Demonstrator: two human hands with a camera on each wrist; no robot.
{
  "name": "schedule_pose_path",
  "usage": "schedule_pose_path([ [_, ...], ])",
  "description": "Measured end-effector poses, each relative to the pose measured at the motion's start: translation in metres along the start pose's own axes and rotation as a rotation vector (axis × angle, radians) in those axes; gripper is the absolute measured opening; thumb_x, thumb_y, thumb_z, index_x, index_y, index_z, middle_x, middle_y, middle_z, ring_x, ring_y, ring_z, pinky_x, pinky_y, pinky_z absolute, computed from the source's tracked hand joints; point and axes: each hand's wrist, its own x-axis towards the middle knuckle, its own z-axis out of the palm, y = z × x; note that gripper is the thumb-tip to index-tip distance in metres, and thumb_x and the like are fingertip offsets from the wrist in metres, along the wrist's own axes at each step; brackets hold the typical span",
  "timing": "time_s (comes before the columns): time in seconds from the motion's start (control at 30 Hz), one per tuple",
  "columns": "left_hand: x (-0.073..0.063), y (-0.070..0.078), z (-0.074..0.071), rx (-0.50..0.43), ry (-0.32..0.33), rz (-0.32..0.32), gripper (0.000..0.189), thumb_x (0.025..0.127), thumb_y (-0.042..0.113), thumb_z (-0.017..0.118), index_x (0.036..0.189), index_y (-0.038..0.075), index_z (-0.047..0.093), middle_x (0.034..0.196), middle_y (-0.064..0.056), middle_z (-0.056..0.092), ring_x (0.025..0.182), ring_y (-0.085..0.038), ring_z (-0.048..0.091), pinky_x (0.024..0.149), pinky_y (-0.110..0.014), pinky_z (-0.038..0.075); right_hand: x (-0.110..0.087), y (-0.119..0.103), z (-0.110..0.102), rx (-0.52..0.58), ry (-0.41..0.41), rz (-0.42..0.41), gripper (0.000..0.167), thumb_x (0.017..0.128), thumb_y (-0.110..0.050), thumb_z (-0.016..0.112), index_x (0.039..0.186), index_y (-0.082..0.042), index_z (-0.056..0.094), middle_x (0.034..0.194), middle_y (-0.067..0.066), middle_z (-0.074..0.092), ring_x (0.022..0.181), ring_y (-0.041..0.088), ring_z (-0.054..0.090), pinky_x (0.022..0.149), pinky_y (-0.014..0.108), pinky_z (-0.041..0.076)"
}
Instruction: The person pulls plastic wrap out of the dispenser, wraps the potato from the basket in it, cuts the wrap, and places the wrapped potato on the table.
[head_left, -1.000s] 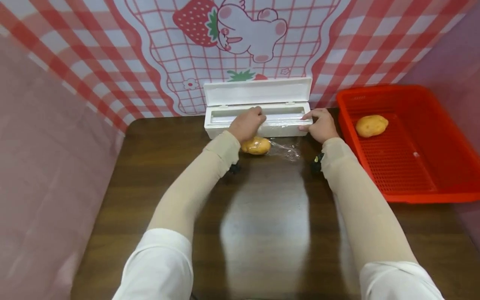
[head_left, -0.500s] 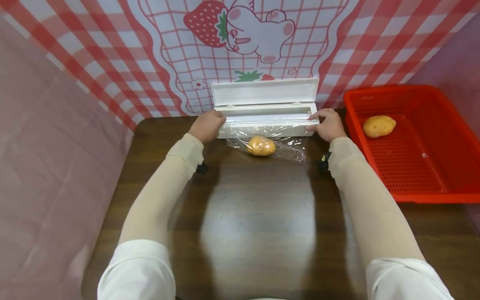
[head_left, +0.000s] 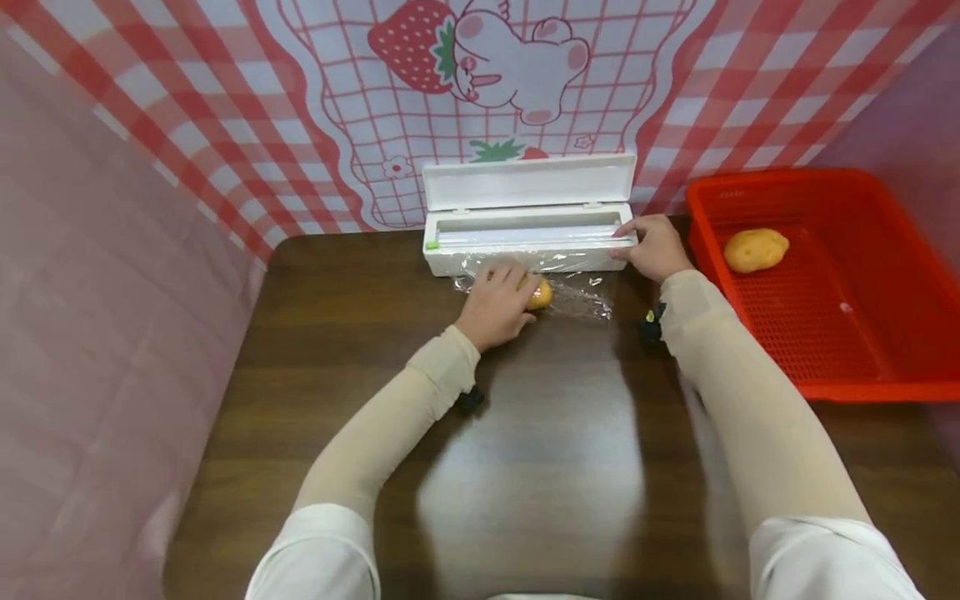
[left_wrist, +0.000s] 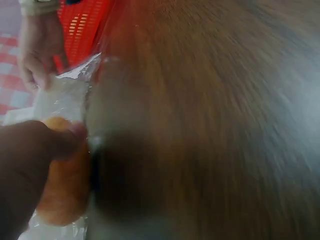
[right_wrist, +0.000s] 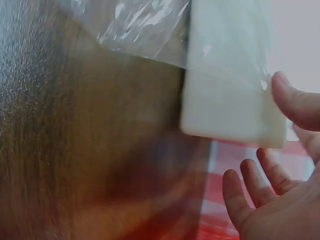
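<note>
My left hand (head_left: 495, 304) reaches over a yellow potato (head_left: 540, 293), its fingers and thumb curled round it; the left wrist view shows the thumb across the potato (left_wrist: 65, 190). Clear cling film (head_left: 581, 300) lies around the potato and runs up the front of a white cling film dispenser (head_left: 525, 262). The dispenser's lid stands raised, with a film roll visible inside. My right hand (head_left: 656, 248) holds the dispenser's right end between thumb and index finger; in the right wrist view its other fingers hang free beside the dispenser (right_wrist: 232, 110).
A red plastic basket (head_left: 825, 387) stands at the right, with another potato (head_left: 756, 250) inside. A green slider (head_left: 432, 245) sits at the dispenser's left end. Behind the brown table (head_left: 337, 333) hangs a red-and-white checked cloth (head_left: 225, 125).
My left hand slid left along the dispenser's front to its left end, then came back right and down onto the potato. The right hand stayed on the dispenser's right end.
</note>
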Motion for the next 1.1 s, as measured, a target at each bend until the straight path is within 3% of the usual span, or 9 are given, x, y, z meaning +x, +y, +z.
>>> schedule_pose_path([
  [0.13, 0.000, 0.009, 0.008, 0.059, -0.032, -0.067, 0.057, 0.086, 0.045, 0.079, 0.132, 0.020, 0.060, 0.127, -0.003, 0.060, 0.121, -0.023, 0.053, 0.098, -0.043, 0.043, -0.007, -0.017, -0.008, 0.305, -0.064, 0.144, 0.061, 0.092, -0.007, 0.071, 0.147, 0.002, 0.045, 0.141, 0.026, 0.047, 0.120, 0.034, 0.050, 0.106, 0.042, 0.045],
  [0.23, -0.001, 0.007, 0.003, -0.005, -0.090, -0.074, 0.057, 0.087, 0.044, 0.078, 0.136, 0.019, 0.061, 0.129, -0.004, 0.061, 0.120, -0.024, 0.054, 0.098, -0.045, 0.043, -0.016, -0.028, -0.013, 0.441, 0.023, 0.189, 0.060, 0.094, -0.009, 0.068, 0.149, -0.001, 0.043, 0.141, 0.022, 0.045, 0.118, 0.026, 0.051, 0.100, 0.030, 0.047],
  [0.3, 0.000, 0.006, -0.002, -0.076, -0.161, -0.084, 0.062, 0.089, 0.044, 0.076, 0.142, 0.018, 0.057, 0.133, -0.006, 0.060, 0.122, -0.026, 0.054, 0.100, -0.047, 0.042, -0.024, -0.037, -0.010, 0.377, 0.073, 0.116, 0.052, 0.094, -0.010, 0.069, 0.142, 0.001, 0.051, 0.135, 0.022, 0.050, 0.113, 0.028, 0.053, 0.097, 0.030, 0.047],
  [0.37, 0.002, 0.005, -0.008, -0.127, -0.233, -0.104, 0.067, 0.091, 0.046, 0.073, 0.147, 0.016, 0.053, 0.138, -0.007, 0.058, 0.124, -0.028, 0.053, 0.102, -0.050, 0.041, -0.036, -0.047, 0.000, 0.218, 0.084, -0.020, 0.044, 0.090, -0.007, 0.070, 0.131, 0.005, 0.060, 0.126, 0.023, 0.056, 0.111, 0.032, 0.055, 0.095, 0.035, 0.048],
  [0.53, 0.007, 0.006, -0.023, -0.216, -0.339, -0.136, 0.070, 0.090, 0.047, 0.073, 0.147, 0.014, 0.048, 0.131, -0.008, 0.064, 0.119, -0.028, 0.059, 0.100, -0.052, 0.043, -0.069, -0.074, 0.042, -0.217, -0.107, -0.383, 0.043, 0.082, -0.009, 0.079, 0.122, 0.001, 0.066, 0.118, 0.021, 0.060, 0.112, 0.040, 0.054, 0.095, 0.057, 0.043],
  [0.67, 0.007, 0.012, -0.031, -0.351, -0.415, -0.157, 0.069, 0.090, 0.050, 0.071, 0.144, 0.013, 0.049, 0.115, -0.006, 0.069, 0.104, -0.024, 0.064, 0.092, -0.048, 0.047, -0.087, -0.083, 0.069, -0.469, -0.200, -0.476, 0.058, 0.082, -0.026, 0.084, 0.130, -0.004, 0.061, 0.126, 0.016, 0.061, 0.119, 0.039, 0.054, 0.096, 0.059, 0.042],
  [0.77, 0.001, 0.016, -0.035, -0.471, -0.465, -0.172, 0.072, 0.091, 0.053, 0.068, 0.146, 0.012, 0.048, 0.109, -0.003, 0.068, 0.095, -0.020, 0.064, 0.088, -0.046, 0.049, -0.096, -0.079, 0.080, -0.474, -0.243, -0.429, 0.062, 0.082, -0.030, 0.086, 0.129, -0.004, 0.056, 0.125, 0.016, 0.064, 0.115, 0.037, 0.059, 0.094, 0.059, 0.043],
  [0.93, -0.007, 0.018, -0.043, -0.626, -0.524, -0.158, 0.076, 0.089, 0.053, 0.070, 0.148, 0.012, 0.046, 0.099, 0.002, 0.065, 0.082, -0.014, 0.063, 0.078, -0.036, 0.052, -0.105, -0.071, 0.083, -0.322, -0.353, -0.347, 0.052, 0.086, -0.029, 0.082, 0.124, -0.004, 0.057, 0.113, 0.015, 0.069, 0.098, 0.030, 0.066, 0.086, 0.052, 0.048],
  [1.1, -0.012, 0.022, -0.048, -0.633, -0.640, -0.143, 0.071, 0.094, 0.053, 0.058, 0.151, 0.014, 0.044, 0.119, 0.000, 0.066, 0.101, -0.017, 0.062, 0.094, -0.047, 0.047, -0.108, -0.067, 0.086, -0.154, -0.454, -0.305, 0.039, 0.088, -0.017, 0.079, 0.119, -0.001, 0.062, 0.108, 0.014, 0.070, 0.095, 0.028, 0.065, 0.085, 0.046, 0.052],
])
